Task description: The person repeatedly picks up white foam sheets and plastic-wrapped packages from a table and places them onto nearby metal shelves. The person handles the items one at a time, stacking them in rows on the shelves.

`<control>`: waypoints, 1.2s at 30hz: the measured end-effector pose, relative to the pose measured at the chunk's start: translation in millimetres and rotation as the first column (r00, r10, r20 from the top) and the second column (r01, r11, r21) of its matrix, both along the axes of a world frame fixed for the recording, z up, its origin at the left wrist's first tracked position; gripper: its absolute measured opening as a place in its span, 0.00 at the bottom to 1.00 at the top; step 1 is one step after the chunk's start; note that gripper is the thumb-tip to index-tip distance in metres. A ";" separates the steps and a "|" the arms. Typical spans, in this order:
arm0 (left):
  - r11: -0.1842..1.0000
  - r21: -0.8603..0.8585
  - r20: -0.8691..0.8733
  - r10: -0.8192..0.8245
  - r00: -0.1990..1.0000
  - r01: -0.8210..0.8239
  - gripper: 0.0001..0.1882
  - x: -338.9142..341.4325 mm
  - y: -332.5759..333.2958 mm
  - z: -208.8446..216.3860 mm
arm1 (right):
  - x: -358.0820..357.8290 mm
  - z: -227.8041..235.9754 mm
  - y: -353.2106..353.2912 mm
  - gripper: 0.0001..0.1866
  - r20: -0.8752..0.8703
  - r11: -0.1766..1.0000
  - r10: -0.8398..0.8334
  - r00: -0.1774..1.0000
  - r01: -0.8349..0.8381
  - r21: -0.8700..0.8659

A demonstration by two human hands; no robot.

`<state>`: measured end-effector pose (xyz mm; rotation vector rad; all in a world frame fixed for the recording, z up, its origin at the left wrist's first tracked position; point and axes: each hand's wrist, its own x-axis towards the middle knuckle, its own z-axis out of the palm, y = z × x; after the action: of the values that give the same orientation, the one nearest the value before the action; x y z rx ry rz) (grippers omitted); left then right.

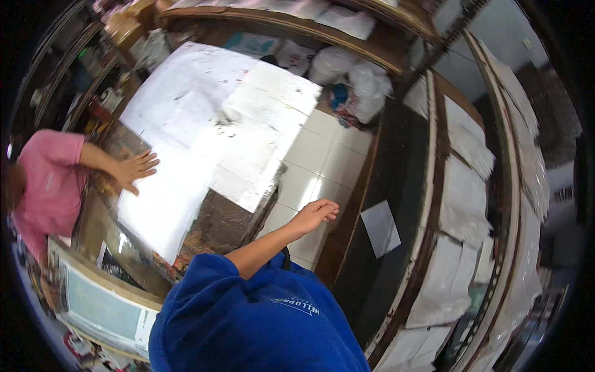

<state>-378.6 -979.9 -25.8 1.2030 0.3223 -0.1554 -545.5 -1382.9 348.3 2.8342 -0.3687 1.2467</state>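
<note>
Right hand: the person's own hand (pixel 315 214) reaches forward from a blue sleeve (pixel 248 322), empty, fingers loosely bent and narrow, hanging above the white tiled floor (pixel 322 161) with nothing touching it.
Left hand: not in view, so I cannot tell how it stands.
Nearest thing: the near right corner of the tabletop (pixel 232 220), dark and paint-stained, lies just to the left of the right hand, apart from it.
White sheets: large sheets of white paper (pixel 204 130) cover most of the tabletop, overlapping, speckled with dark marks, running from the near left to the far middle.
Loose sheet: one small white sheet (pixel 380 228) lies on a dark shelf surface (pixel 396 186) to the right of the right hand, well apart from it.
Other person: someone in a pink shirt (pixel 46 186) stands at the left edge; that person's hand (pixel 135 168) lies flat with fingers spread on the left part of the white sheets.
Shelves at right: wooden racks (pixel 434 204) curve along the right side, loaded with stacks of white paper (pixel 465 198).
Far end: white plastic bags (pixel 356 77) with a bit of blue among them sit on the floor beyond the tabletop, under a wooden shelf (pixel 297 28).
Near left: a pale board with a wooden edge (pixel 102 304) leans below the tabletop.
</note>
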 end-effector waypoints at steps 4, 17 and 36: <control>0.904 0.368 0.171 0.165 0.971 -0.218 0.15 21.0 59.8 7.1 | 63.4 -16.9 67.0 0.20 -0.195 0.964 0.231 0.953 -0.197 0.180; 0.089 0.889 0.402 0.323 0.857 -0.450 0.22 -25.9 186.2 21.2 | 183.1 -144.8 155.4 0.22 -0.407 0.485 0.808 0.426 -0.089 0.870; -0.180 0.964 0.009 0.754 0.657 0.193 0.24 -139.7 225.1 9.1 | 237.2 -239.7 234.5 0.15 -0.440 0.389 0.894 -0.085 -0.341 0.856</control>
<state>-518.2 -754.8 -16.7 2.6095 1.7001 0.2864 -308.3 -1148.4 108.6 3.5153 1.1504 -1.1205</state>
